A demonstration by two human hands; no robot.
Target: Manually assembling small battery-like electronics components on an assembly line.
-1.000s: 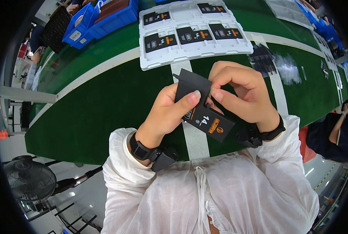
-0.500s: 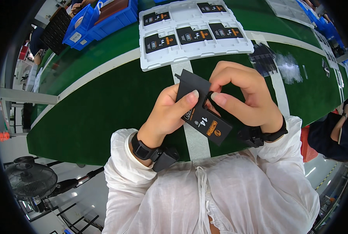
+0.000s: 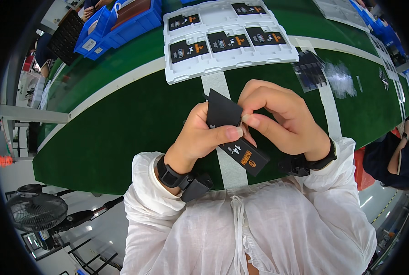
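In my left hand point(image 3: 200, 137) is a black, L-shaped phone battery point(image 3: 223, 110) with white and orange print, held tilted above the green tabletop. The left thumb presses across its printed face, while the other fingers are behind it. My right hand point(image 3: 284, 114) pinches the battery's inner edge near the notch between thumb and forefinger. Whatever small part lies between those two fingertips is hidden. Beyond my hands, a white plastic tray point(image 3: 186, 73) carries several similar black batteries, such as one battery point(image 3: 189, 50) at its near left.
Blue bins point(image 3: 136, 20) stand at the far left. Dark plastic film pieces point(image 3: 309, 71) and a pile of clear film strips point(image 3: 341, 80) lie right of the tray. A pedestal fan point(image 3: 37, 211) is at lower left. Another person's arm point(image 3: 399, 151) shows at the right.
The battery has tipped and dropped slightly toward me. My left thumb has shifted lower over its print, and my right fingertips have moved a little left and down along its edge.
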